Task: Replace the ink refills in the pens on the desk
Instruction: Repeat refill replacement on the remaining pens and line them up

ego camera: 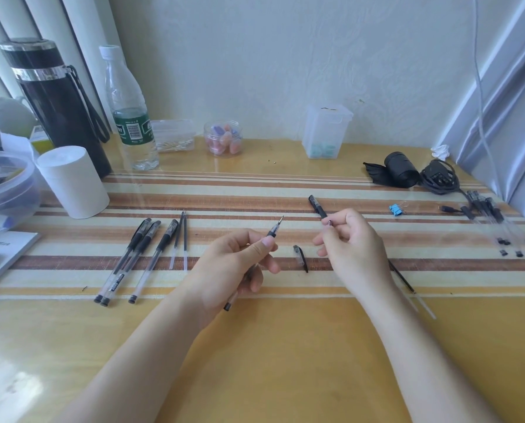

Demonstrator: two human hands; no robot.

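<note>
My left hand point(233, 264) grips a clear pen barrel point(274, 230) whose refill tip sticks out up and to the right. My right hand point(352, 248) pinches one end of the pen's black grip section point(317, 206), which points away to the upper left, a short gap from the refill tip. A pen cap point(300, 258) lies on the striped mat between my hands. Three capped pens point(139, 261) lie side by side at the left, with two loose refills point(180, 239) beside them. Another refill point(403, 277) lies partly hidden under my right wrist.
A bundle of pens point(493, 221) and a blue binder clip point(396, 209) lie at the right, behind them a black roll point(398, 172) and a cable. At the left stand a white paper roll point(72, 181), a flask, a water bottle point(130, 117) and small plastic jars.
</note>
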